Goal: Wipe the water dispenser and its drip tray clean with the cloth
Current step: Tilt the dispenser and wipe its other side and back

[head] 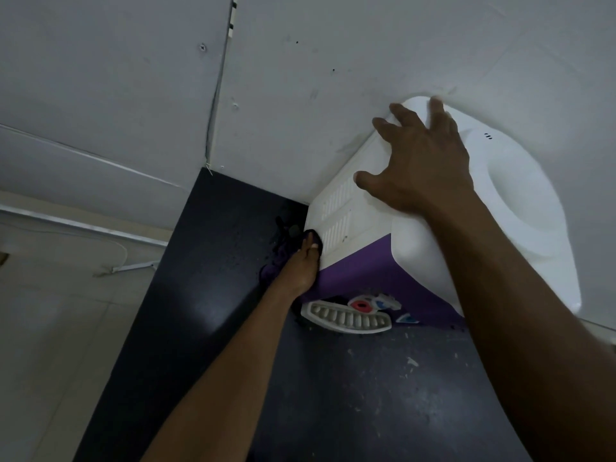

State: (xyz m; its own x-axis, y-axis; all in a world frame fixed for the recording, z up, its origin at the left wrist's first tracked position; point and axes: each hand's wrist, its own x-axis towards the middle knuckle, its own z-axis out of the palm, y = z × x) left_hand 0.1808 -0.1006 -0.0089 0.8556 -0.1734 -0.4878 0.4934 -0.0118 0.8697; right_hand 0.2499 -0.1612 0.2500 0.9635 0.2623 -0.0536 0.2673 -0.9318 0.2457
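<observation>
The water dispenser (520, 208) stands at about 2 o'clock in the view, on a dark desk (383, 395), with its back close against the white wall (333, 61). Its upright long axis slants in this wide view, with the white top toward 2 o'clock and the base toward 8 o'clock. The purple front faces 6 o'clock, toward the person. Below the red tap (361, 305), the white slotted drip tray (346, 320) juts out from the foot of the front.

The hands are well apart. The right hand (423, 168) lies on the top's left rear corner, fingers spread and fairly straight. The left hand (301, 268) holds a dark purple cloth (281, 258) against the low end of the left side panel, just below the vent slots (340, 208). Its thumb lies on the cloth; the other fingers are hidden.

At 9 o'clock from the dispenser, a strip of bare desk runs to the desk's left edge, with pale floor beyond. A broad stretch of speckled desk lies open toward 6 o'clock.
</observation>
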